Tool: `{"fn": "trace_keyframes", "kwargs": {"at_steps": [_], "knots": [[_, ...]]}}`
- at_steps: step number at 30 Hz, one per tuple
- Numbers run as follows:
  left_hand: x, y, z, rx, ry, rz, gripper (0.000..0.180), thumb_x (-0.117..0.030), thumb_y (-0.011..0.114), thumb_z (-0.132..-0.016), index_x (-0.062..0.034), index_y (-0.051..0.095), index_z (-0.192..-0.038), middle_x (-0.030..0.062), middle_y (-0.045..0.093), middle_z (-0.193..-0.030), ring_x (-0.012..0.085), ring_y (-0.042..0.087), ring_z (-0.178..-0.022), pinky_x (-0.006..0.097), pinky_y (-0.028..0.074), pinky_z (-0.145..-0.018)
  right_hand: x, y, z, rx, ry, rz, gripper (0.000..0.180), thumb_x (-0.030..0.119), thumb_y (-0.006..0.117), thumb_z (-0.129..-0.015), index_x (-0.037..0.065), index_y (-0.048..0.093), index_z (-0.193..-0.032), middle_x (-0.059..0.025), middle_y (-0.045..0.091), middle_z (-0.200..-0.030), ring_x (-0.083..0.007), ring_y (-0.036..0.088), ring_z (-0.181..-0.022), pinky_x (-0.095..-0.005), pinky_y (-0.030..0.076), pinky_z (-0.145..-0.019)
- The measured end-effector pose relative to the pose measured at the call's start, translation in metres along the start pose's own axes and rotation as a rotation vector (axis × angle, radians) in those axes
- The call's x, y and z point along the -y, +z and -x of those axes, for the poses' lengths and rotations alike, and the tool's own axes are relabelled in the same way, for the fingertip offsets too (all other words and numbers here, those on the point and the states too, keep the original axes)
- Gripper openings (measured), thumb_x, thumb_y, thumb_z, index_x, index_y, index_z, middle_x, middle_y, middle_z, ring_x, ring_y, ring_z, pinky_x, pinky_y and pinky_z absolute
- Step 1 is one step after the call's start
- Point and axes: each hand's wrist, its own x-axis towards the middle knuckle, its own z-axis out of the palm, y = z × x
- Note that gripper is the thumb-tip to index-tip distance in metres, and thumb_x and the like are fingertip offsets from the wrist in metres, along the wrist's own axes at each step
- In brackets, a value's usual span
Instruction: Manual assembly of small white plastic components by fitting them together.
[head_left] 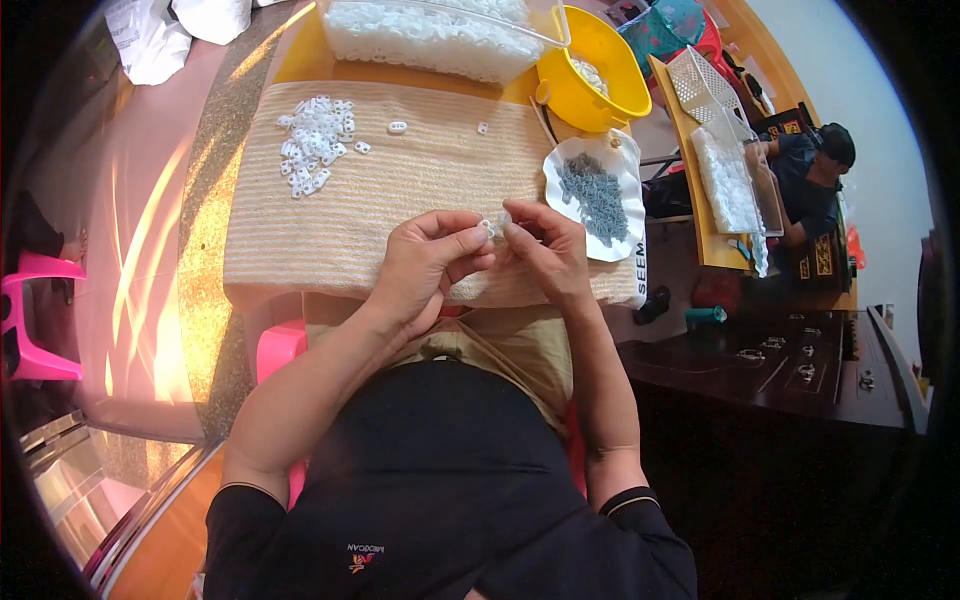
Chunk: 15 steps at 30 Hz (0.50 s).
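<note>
Over the near edge of the towel-covered table, my two hands meet fingertip to fingertip. My left hand [432,252] pinches a small white plastic piece [489,228] with holes in it between thumb and forefinger. Close against it, my right hand [552,250] is closed in a pinch too; a pale bit shows at its fingertips, too small to make out. To the right of my right hand, a white wavy-rimmed dish [628,168] holds many small grey pieces [595,195] that look like screws. A pile of similar white plastic pieces [315,140] lies at the far left of the striped towel [400,190].
A clear bin [430,45] full of white pieces stands at the back, beside a yellow basin [615,100]. A few loose white pieces [398,127] lie mid-towel. At right, a person [815,180] sits by another table with white parts. A pink stool [40,315] stands left.
</note>
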Motion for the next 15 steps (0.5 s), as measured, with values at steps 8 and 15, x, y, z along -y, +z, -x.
{"fn": "trace_keyframes", "kwargs": {"at_steps": [8,15], "knots": [[-0.003,0.000,-0.001,-0.047,0.003,-0.013,0.013,0.000,0.065,-0.086,0.0026,0.062,-0.097,0.0095,0.064,-0.088,0.0164,0.065,-0.078,0.029,0.058,-0.072,0.006,0.005,-0.002,-0.063,-0.504,0.847,0.015,0.002,0.062,-0.078,0.005,0.064,-0.092,-0.0108,0.063,-0.090,-0.0298,0.063,-0.082,-0.0363,0.052,-0.069],[-0.004,0.000,-0.001,-0.049,0.014,-0.015,0.012,0.000,0.064,-0.086,0.0027,0.062,-0.097,0.0093,0.064,-0.088,0.0162,0.065,-0.077,0.028,0.058,-0.072,0.012,0.002,-0.001,0.013,-0.480,0.802,0.009,0.004,0.064,-0.080,0.003,0.065,-0.089,-0.0102,0.063,-0.090,-0.0295,0.063,-0.080,-0.0357,0.051,-0.068]]}}
